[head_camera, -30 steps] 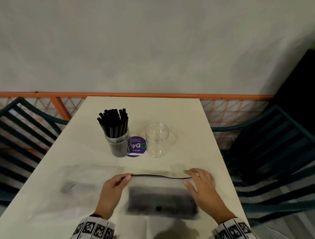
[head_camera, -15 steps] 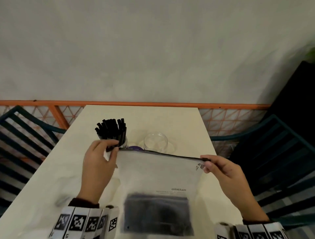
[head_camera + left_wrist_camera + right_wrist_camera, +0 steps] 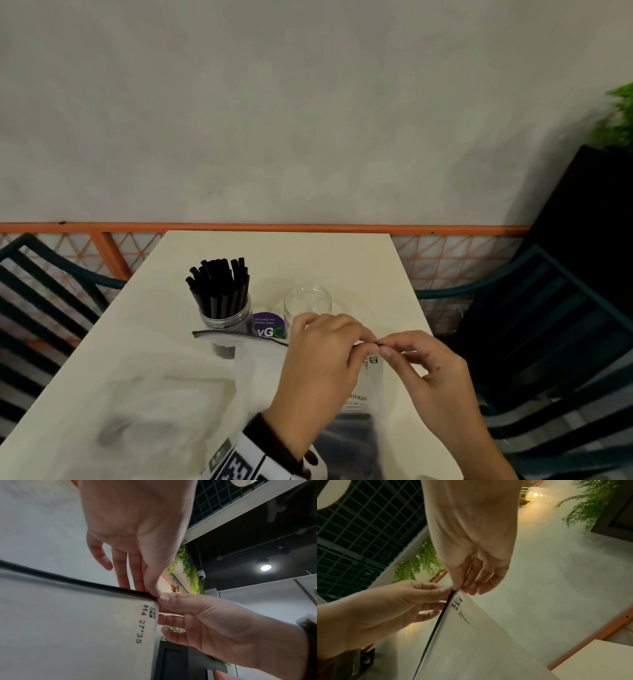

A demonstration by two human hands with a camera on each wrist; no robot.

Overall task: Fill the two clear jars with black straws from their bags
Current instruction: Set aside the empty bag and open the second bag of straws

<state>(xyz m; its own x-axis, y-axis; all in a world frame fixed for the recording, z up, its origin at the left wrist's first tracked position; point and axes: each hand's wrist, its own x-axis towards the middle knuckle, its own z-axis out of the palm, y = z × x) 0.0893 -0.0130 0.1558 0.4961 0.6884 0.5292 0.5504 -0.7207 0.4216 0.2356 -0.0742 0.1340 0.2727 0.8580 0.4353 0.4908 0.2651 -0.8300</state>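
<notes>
A clear jar packed with black straws (image 3: 222, 301) stands at mid-table, and an empty clear jar (image 3: 307, 303) stands to its right. I hold a frosted zip bag (image 3: 260, 373) upright in front of them, with black straws (image 3: 346, 442) lying in its bottom. My left hand (image 3: 363, 339) and right hand (image 3: 387, 351) meet at the bag's top right corner. Both pinch the black zip strip (image 3: 68, 580) there. In the left wrist view my left fingertips (image 3: 150, 589) touch the right thumb. The printed corner of the bag (image 3: 458, 601) shows beside both pinches.
A second frosted bag (image 3: 137, 411) lies flat on the white table (image 3: 359, 260) at the near left. A purple round sticker (image 3: 269, 325) sits between the jars. Dark slatted chairs stand on the left (image 3: 41, 308) and right (image 3: 548, 342). An orange rail (image 3: 274, 228) runs behind the table.
The bag was lifted off the table and held by both top corners. My left hand has since moved right along the zip to the right corner, beside my right hand.
</notes>
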